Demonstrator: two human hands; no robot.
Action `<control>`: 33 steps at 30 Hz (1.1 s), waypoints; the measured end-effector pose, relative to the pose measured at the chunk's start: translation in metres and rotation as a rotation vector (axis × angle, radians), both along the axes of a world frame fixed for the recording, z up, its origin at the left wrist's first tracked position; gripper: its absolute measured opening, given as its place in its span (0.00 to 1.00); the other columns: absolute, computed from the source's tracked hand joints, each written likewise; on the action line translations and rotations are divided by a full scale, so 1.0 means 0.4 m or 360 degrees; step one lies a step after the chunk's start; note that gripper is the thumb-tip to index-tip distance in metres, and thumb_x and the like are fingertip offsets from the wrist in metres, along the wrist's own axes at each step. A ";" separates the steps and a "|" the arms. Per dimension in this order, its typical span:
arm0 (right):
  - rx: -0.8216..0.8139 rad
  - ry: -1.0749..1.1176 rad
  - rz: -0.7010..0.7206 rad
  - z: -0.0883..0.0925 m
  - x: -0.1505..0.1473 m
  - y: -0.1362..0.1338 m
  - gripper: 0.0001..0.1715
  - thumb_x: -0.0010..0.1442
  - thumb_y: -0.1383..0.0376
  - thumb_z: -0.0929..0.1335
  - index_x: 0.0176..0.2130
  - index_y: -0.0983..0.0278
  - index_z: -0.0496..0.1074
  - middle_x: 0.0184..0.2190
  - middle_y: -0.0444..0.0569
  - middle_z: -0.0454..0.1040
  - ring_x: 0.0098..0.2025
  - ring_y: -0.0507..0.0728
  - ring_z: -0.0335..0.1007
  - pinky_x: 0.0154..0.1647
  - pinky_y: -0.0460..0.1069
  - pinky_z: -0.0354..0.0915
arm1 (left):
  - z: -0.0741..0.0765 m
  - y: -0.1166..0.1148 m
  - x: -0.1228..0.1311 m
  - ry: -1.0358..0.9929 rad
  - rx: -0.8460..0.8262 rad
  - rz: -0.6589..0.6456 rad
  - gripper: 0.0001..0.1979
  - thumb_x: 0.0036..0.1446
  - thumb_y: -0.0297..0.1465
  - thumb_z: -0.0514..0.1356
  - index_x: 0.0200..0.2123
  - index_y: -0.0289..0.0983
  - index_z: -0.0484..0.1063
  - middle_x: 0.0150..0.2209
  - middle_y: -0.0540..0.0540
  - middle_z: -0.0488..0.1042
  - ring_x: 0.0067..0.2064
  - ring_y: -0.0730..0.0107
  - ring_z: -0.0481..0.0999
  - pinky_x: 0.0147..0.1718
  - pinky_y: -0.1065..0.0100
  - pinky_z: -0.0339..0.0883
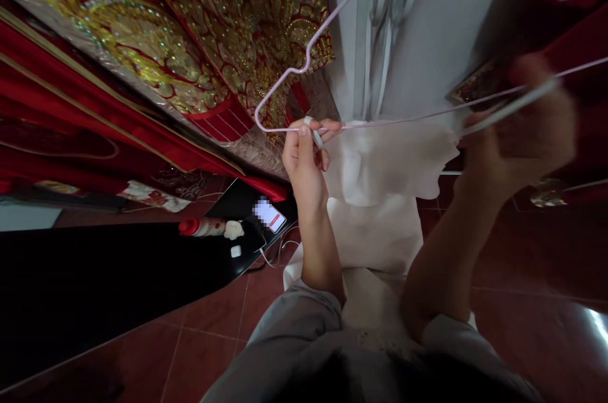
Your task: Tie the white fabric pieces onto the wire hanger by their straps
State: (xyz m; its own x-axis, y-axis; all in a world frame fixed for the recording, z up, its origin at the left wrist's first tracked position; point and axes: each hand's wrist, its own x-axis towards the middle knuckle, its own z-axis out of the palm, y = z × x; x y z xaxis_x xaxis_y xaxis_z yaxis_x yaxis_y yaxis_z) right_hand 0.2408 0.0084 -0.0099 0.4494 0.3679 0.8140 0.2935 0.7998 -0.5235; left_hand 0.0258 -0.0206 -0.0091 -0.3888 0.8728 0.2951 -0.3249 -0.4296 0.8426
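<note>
A pale pink wire hanger (327, 18) stretches across the top of the head view, its lower bar running to the right. My left hand (308, 149) is closed on that bar near the hanger's left corner. Between its fingers is also a short piece of white strip (317, 137). My right hand (527, 130), smeared by motion, is raised at the right beside the bar. A longer white strip (510, 105) passes through its fingers. Whether the two white pieces are joined, I cannot tell.
Red garments with gold sequins (199, 23) hang at the left. A black table (118, 282) holds a lit phone (273, 216), a red-capped bottle (202, 227) and a small white case (236, 251). Cream fabric (380, 232) lies below my hands, above red floor tiles (209, 320).
</note>
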 end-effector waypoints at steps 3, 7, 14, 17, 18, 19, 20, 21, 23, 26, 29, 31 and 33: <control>-0.0639 -0.0419 0.0363 0.007 -0.063 -0.051 0.23 0.55 0.59 0.80 0.51 0.49 0.82 0.47 0.47 0.80 0.29 0.48 0.68 0.25 0.47 0.67 | 0.000 -0.007 0.011 0.0018 -0.0026 0.0022 0.18 0.68 0.49 0.62 0.40 0.39 0.70 0.39 0.42 0.81 0.43 0.61 0.85 0.17 0.75 0.52; -0.0738 -0.0508 0.0384 0.000 -0.066 -0.053 0.18 0.56 0.57 0.77 0.48 0.51 0.82 0.45 0.46 0.73 0.27 0.46 0.58 0.24 0.46 0.61 | -0.020 -0.002 -0.003 0.0084 0.0011 0.0269 0.16 0.71 0.42 0.54 0.46 0.37 0.74 0.47 0.38 0.82 0.47 0.58 0.84 0.21 0.74 0.60; -0.0779 -0.0514 0.0459 0.001 -0.054 -0.054 0.17 0.59 0.54 0.76 0.48 0.51 0.80 0.46 0.46 0.71 0.29 0.47 0.59 0.26 0.47 0.62 | -0.041 0.038 -0.128 0.0394 0.0101 0.1241 0.09 0.65 0.33 0.57 0.43 0.37 0.76 0.49 0.41 0.82 0.50 0.59 0.83 0.31 0.67 0.74; -0.0805 -0.0520 0.0470 0.004 -0.054 -0.058 0.15 0.60 0.55 0.75 0.48 0.51 0.80 0.47 0.46 0.72 0.28 0.47 0.58 0.26 0.47 0.62 | -0.021 0.039 -0.168 0.0429 0.0326 0.0910 0.10 0.65 0.40 0.66 0.47 0.43 0.78 0.52 0.47 0.81 0.60 0.53 0.78 0.51 0.53 0.77; -0.0820 -0.0519 0.0478 0.004 -0.054 -0.059 0.15 0.61 0.55 0.75 0.48 0.51 0.80 0.48 0.46 0.72 0.28 0.47 0.58 0.27 0.48 0.62 | -0.011 0.039 -0.175 0.0451 0.0371 0.0747 0.13 0.64 0.41 0.69 0.49 0.45 0.78 0.53 0.48 0.81 0.62 0.51 0.76 0.57 0.49 0.75; -0.0830 -0.0514 0.0488 0.004 -0.054 -0.059 0.16 0.60 0.55 0.75 0.48 0.51 0.80 0.48 0.46 0.72 0.28 0.47 0.59 0.27 0.48 0.62 | 0.001 0.040 -0.177 0.0489 0.0388 0.0586 0.16 0.61 0.41 0.72 0.50 0.45 0.79 0.54 0.49 0.81 0.62 0.51 0.76 0.61 0.47 0.72; -0.0831 -0.0503 0.0492 0.004 -0.055 -0.059 0.17 0.60 0.54 0.76 0.49 0.52 0.80 0.48 0.46 0.71 0.28 0.47 0.59 0.27 0.48 0.63 | 0.015 0.043 -0.177 0.0540 0.0378 0.0445 0.18 0.58 0.42 0.75 0.50 0.45 0.79 0.54 0.49 0.81 0.61 0.50 0.76 0.63 0.46 0.70; -0.0823 -0.0491 0.0484 0.003 -0.056 -0.059 0.17 0.60 0.54 0.76 0.48 0.52 0.80 0.48 0.47 0.71 0.29 0.47 0.59 0.27 0.48 0.63 | 0.031 0.047 -0.174 0.0598 0.0352 0.0337 0.20 0.55 0.41 0.76 0.49 0.45 0.80 0.53 0.48 0.81 0.59 0.51 0.78 0.63 0.46 0.70; -0.0801 -0.0483 0.0447 0.000 -0.059 -0.058 0.17 0.60 0.52 0.76 0.48 0.53 0.79 0.47 0.47 0.70 0.28 0.47 0.59 0.26 0.48 0.63 | 0.069 0.056 -0.163 0.0734 0.0278 0.0209 0.19 0.52 0.41 0.78 0.45 0.45 0.81 0.46 0.46 0.81 0.52 0.54 0.79 0.58 0.50 0.74; -0.0778 -0.0483 0.0398 -0.004 -0.061 -0.056 0.16 0.61 0.51 0.75 0.47 0.52 0.78 0.46 0.46 0.70 0.28 0.47 0.57 0.26 0.48 0.62 | 0.134 0.069 -0.146 0.0934 0.0210 0.0138 0.11 0.55 0.36 0.77 0.36 0.43 0.79 0.35 0.49 0.76 0.42 0.60 0.78 0.49 0.56 0.77; -0.0758 -0.0482 0.0401 -0.005 -0.061 -0.054 0.18 0.59 0.51 0.76 0.48 0.51 0.78 0.47 0.47 0.70 0.29 0.48 0.58 0.27 0.49 0.62 | 0.182 0.077 -0.137 0.1027 0.0146 -0.0041 0.09 0.58 0.24 0.73 0.33 0.40 0.77 0.34 0.51 0.75 0.41 0.65 0.75 0.51 0.59 0.74; -0.0737 -0.0466 0.0399 -0.006 -0.061 -0.054 0.19 0.58 0.51 0.77 0.47 0.52 0.79 0.46 0.47 0.70 0.31 0.49 0.59 0.26 0.48 0.62 | 0.182 0.081 -0.134 0.0955 0.0118 -0.0092 0.09 0.60 0.18 0.70 0.36 0.38 0.78 0.37 0.51 0.77 0.44 0.65 0.75 0.54 0.60 0.71; -0.0729 -0.0462 0.0403 -0.006 -0.062 -0.054 0.19 0.58 0.52 0.77 0.48 0.53 0.79 0.46 0.47 0.70 0.31 0.49 0.59 0.26 0.48 0.61 | 0.148 0.082 -0.129 0.0760 0.0221 0.0098 0.09 0.62 0.17 0.68 0.41 0.36 0.79 0.41 0.50 0.78 0.46 0.66 0.76 0.54 0.62 0.70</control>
